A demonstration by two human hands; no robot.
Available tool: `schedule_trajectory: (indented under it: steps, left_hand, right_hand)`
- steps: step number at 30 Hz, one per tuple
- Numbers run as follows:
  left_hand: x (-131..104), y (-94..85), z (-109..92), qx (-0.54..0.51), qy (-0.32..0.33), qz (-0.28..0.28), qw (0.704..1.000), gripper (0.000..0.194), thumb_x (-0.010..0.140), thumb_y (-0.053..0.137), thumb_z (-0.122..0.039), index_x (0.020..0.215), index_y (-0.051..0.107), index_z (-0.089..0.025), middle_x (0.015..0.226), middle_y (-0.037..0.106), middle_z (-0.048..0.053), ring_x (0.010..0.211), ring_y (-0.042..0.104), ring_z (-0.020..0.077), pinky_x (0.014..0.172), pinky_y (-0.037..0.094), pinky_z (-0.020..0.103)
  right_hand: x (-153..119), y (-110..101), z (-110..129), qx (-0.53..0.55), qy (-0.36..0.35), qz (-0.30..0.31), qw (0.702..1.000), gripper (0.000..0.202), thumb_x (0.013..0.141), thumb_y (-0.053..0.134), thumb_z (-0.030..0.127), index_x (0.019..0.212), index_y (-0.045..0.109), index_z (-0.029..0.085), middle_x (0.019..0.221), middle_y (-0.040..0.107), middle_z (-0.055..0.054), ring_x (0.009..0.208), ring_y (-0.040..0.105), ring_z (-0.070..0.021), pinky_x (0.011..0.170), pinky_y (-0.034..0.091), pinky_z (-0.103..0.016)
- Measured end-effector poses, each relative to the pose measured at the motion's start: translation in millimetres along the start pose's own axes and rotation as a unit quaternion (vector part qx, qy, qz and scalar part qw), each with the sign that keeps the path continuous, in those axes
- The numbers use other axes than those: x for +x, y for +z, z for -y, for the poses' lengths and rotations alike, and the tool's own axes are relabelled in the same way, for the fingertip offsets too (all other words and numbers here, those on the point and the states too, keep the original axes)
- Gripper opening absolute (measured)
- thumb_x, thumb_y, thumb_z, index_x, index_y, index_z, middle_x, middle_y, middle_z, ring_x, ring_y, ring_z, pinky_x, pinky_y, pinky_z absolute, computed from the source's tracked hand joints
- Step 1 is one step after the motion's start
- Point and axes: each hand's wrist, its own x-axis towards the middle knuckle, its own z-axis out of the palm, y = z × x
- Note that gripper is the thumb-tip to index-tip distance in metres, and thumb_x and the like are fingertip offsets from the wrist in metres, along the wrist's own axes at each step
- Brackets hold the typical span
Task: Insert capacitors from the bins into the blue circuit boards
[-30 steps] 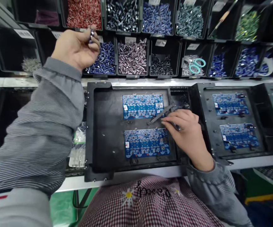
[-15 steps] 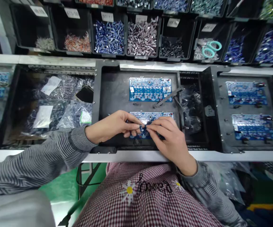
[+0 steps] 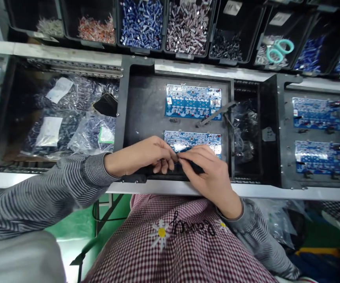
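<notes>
My left hand (image 3: 159,155) and my right hand (image 3: 206,165) meet fingertip to fingertip over the front edge of the nearer blue circuit board (image 3: 192,137). Each hand is closed in a pinch. Whatever lies between the fingertips is too small and covered to make out. Both hands hide the lower part of that board. Behind it, a second blue circuit board (image 3: 193,101) lies flat in the same black tray (image 3: 144,102). A grey strip-like lever (image 3: 217,114) slants across that farther board's lower right corner.
Bins of small components, such as blue ones (image 3: 142,25), line the back; turquoise scissors (image 3: 279,51) rest in one. Bagged parts (image 3: 69,133) lie left of the tray. To the right, another tray (image 3: 287,137) carries two boards. A white rail (image 3: 246,190) runs along the front.
The view has shifted, so the bins sit higher in the picture. Relative to the nearer board, my joined hands are now closer to its front edge. Both remain pinched.
</notes>
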Motion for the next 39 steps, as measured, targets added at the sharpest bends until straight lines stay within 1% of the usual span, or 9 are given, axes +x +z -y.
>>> schedule_trajectory:
  steps: [2,4,10,15,22,26,29,35,39]
  left_hand:
    - [-1,-4.8,2,0.022,0.012,-0.012,1.000,0.017,0.078,0.057,-0.015,0.090,0.069,-0.011,0.074,0.068,0.007,0.053,0.058,0.0103,0.048,0.044,0.020]
    - [-2,-8.4,4,0.055,0.013,-0.037,0.998,0.020,0.078,0.063,-0.020,0.096,0.067,-0.012,0.070,0.068,0.006,0.051,0.058,0.0110,0.046,0.044,0.020]
    - [-3,-10.8,10,0.185,0.044,-0.084,0.978,0.017,0.079,0.064,-0.027,0.084,0.071,-0.013,0.058,0.061,0.001,0.047,0.051,0.0078,0.044,0.037,0.017]
    - [-3,-8.2,12,0.163,0.022,-0.050,0.985,0.018,0.082,0.057,-0.022,0.088,0.069,-0.011,0.069,0.068,0.003,0.045,0.051,0.0067,0.046,0.040,0.018]
    - [-5,-4.5,10,0.208,0.034,-0.085,0.974,0.014,0.082,0.060,-0.023,0.082,0.070,-0.013,0.048,0.056,-0.003,0.040,0.042,0.0049,0.043,0.031,0.016]
    - [-4,-2.5,10,0.183,0.026,-0.091,0.979,0.013,0.081,0.061,-0.022,0.082,0.070,-0.013,0.047,0.053,-0.003,0.041,0.041,0.0052,0.043,0.029,0.016]
    - [-3,5.0,6,0.129,0.004,-0.060,0.990,0.011,0.081,0.061,-0.019,0.079,0.068,-0.011,0.047,0.052,-0.002,0.042,0.042,0.0056,0.042,0.030,0.016]
    - [-1,20.7,-7,0.043,0.021,-0.045,0.998,0.020,0.085,0.051,-0.010,0.097,0.066,-0.009,0.079,0.068,0.005,0.066,0.060,0.0087,0.059,0.047,0.017]
    - [3,18.7,-8,0.021,0.005,-0.058,0.998,0.012,0.083,0.060,-0.016,0.088,0.068,-0.009,0.075,0.069,0.007,0.065,0.064,0.0120,0.054,0.048,0.018]
  right_hand:
    - [-2,1,-1,0.004,0.009,-0.004,1.000,0.019,0.085,0.055,0.013,0.098,0.066,0.022,0.087,0.069,-0.003,0.086,0.060,-0.0169,0.081,0.052,-0.036]
    - [-3,2,-2,-0.017,0.007,-0.002,1.000,0.019,0.085,0.055,0.012,0.098,0.067,0.021,0.088,0.069,-0.004,0.088,0.059,-0.0176,0.083,0.052,-0.037]
    - [-5,5,-5,-0.044,-0.008,0.001,0.999,0.015,0.085,0.056,0.013,0.093,0.067,0.018,0.089,0.067,-0.006,0.091,0.057,-0.0192,0.086,0.051,-0.039]
    - [-6,7,-6,-0.040,-0.015,0.007,0.999,0.015,0.085,0.056,0.013,0.094,0.066,0.018,0.090,0.066,-0.006,0.092,0.056,-0.0189,0.085,0.051,-0.039]
    - [-7,7,-10,-0.057,-0.037,0.019,0.998,0.017,0.086,0.053,0.011,0.096,0.066,0.016,0.092,0.066,-0.007,0.093,0.054,-0.0194,0.086,0.051,-0.039]
    - [-8,6,-9,-0.048,-0.065,0.023,0.996,0.021,0.087,0.052,0.008,0.100,0.067,0.015,0.092,0.067,-0.008,0.094,0.054,-0.0192,0.084,0.051,-0.038]
    - [-8,1,-4,-0.016,-0.052,-0.007,0.998,0.019,0.084,0.059,0.012,0.100,0.067,0.017,0.091,0.067,-0.006,0.092,0.056,-0.0182,0.084,0.052,-0.037]
    - [-13,-18,-8,-0.044,0.000,-0.021,0.999,0.013,0.081,0.061,0.011,0.091,0.067,0.017,0.086,0.067,-0.006,0.089,0.058,-0.0179,0.085,0.050,-0.036]
    - [-16,-22,-18,-0.081,0.000,0.002,0.997,0.011,0.083,0.058,0.012,0.088,0.066,0.016,0.084,0.066,-0.007,0.088,0.056,-0.0189,0.083,0.051,-0.036]
